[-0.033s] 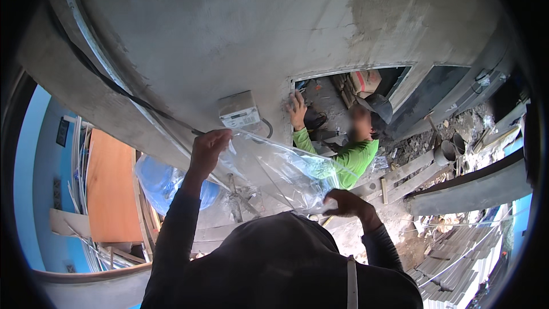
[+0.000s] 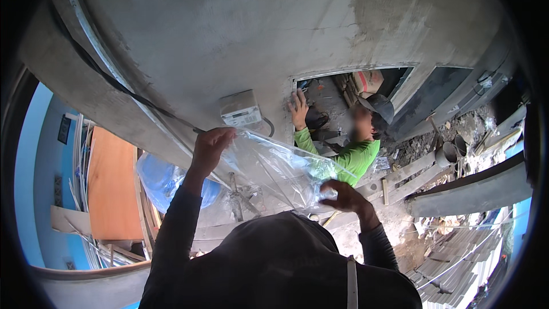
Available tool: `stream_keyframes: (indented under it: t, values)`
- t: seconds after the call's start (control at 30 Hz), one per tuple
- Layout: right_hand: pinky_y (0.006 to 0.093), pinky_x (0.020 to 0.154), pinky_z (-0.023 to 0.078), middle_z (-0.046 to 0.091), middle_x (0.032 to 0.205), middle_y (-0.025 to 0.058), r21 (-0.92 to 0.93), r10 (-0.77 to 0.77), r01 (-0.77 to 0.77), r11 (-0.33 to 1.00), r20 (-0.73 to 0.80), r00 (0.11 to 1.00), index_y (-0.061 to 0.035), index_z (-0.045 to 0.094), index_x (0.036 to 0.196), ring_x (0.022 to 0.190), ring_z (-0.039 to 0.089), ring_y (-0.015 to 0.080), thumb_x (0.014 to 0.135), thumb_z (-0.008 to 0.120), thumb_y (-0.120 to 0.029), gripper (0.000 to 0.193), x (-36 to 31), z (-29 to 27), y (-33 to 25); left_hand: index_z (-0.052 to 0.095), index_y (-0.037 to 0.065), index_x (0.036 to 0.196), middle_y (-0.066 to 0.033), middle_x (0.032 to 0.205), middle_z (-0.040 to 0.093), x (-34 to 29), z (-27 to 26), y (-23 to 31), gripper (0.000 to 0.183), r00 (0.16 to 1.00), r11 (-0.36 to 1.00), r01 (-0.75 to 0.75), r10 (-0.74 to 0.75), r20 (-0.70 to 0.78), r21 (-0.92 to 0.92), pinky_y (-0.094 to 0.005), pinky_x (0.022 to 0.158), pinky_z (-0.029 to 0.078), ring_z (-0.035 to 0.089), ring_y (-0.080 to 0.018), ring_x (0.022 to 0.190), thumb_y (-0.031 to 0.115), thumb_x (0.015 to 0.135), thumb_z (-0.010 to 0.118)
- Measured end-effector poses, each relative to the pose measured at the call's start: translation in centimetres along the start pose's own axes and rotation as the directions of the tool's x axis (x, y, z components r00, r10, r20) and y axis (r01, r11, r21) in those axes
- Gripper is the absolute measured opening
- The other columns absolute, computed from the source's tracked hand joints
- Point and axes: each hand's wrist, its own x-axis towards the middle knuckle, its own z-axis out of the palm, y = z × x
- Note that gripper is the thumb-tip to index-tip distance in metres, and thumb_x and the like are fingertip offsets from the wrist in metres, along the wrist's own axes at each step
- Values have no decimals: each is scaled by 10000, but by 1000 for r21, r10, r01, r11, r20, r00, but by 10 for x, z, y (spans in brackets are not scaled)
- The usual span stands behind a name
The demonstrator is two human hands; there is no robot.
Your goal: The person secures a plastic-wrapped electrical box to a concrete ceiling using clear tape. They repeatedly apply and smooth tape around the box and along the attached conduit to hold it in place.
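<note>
My left hand (image 2: 213,147) is closed, pinching the upper left corner of a clear plastic sheet (image 2: 269,166). The creased sheet slopes down to the right, in front of the grey wall. At its lower right end is my right hand (image 2: 347,199), fingers curved and thumb apart from them. Whether those fingers touch the film is hard to make out. Just above the sheet, a grey meter box (image 2: 240,109) is fixed to the wall. Past the sheet, a co-worker in a bright green sleeve (image 2: 357,160) rests one hand (image 2: 298,110) on the opening's edge.
A black cable (image 2: 137,102) runs along the wall to near my left hand. Blue plastic wrap (image 2: 168,183) and an orange-brown board (image 2: 111,186) stand at left. Buckets (image 2: 447,153), planks (image 2: 409,171) and rubble lie at right, with stacked grey strips (image 2: 452,263) nearer me.
My right hand has shifted slightly up and left along the plastic sheet, its fingers more spread. My left hand stays on the corner. The co-worker's head has turned a little.
</note>
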Motion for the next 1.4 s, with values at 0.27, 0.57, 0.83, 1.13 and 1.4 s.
stream_keyframes:
  t: [0.27, 0.57, 0.83, 1.13, 1.4]
  values:
    - [429, 890, 539, 699, 1088, 198, 117, -381, 404, 907, -178, 907, -32, 640, 1166, 1045, 691, 328, 876, 816, -211, 384, 176, 4, -50, 776, 5, 996, -81, 930, 774, 6, -11, 46, 188, 998, 998, -56, 56, 10, 2, -316, 847, 548, 710, -165, 872, 185, 960, 732]
    - [418, 633, 539, 720, 783, 123, -217, -551, 526, 822, -71, 831, -42, 694, 902, 690, 716, 319, 948, 732, -181, 151, 205, -19, -110, 642, 29, 1176, -94, 1096, 691, -37, -48, -32, 393, 934, 991, 92, -53, -352, 95, -333, 836, 565, 711, -192, 961, 158, 860, 836]
    - [498, 686, 521, 680, 763, 194, -516, -301, 301, 802, 86, 950, -22, 686, 835, 743, 681, 424, 958, 695, -350, 350, 261, -38, -140, 525, -9, 1330, -137, 1078, 726, -19, -31, -91, 575, 882, 931, 221, -317, -348, -290, -306, 656, 557, 725, -172, 806, 233, 893, 809]
    - [442, 701, 536, 692, 791, 167, -553, -36, 179, 814, 260, 965, -5, 661, 874, 790, 723, 288, 949, 647, -314, 318, 330, -79, -126, 731, 54, 1005, -111, 851, 771, 8, -60, -140, 317, 861, 962, 242, -271, -430, -123, -420, 792, 568, 757, -290, 856, 342, 1004, 598]
    - [334, 632, 523, 665, 822, 108, 115, 203, -240, 964, 263, 943, -7, 552, 1149, 682, 647, 202, 903, 714, -198, 351, 308, -77, -114, 667, 33, 1006, -114, 898, 768, 15, -55, -181, 336, 928, 965, 184, -233, -291, -187, -398, 775, 574, 757, -255, 837, 323, 1058, 505]
